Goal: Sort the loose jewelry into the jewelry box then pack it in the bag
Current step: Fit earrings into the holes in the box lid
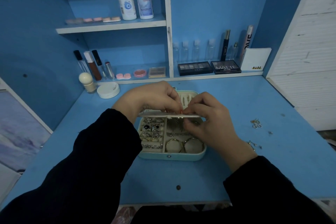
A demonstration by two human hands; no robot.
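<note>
Jewelry box, open on the desk, nearly full. Left hand and right hand pinching one tiny piece over its flap. Few loose pieces left to sort. No bag seen.

Bare worktop left of and in front of jewelry box: open passage. Right side dotted with loose earrings. Back left corner blocked by round jar, bottle. Over box middle, left hand, right hand pinching raised flap, barring reach from above.
</note>
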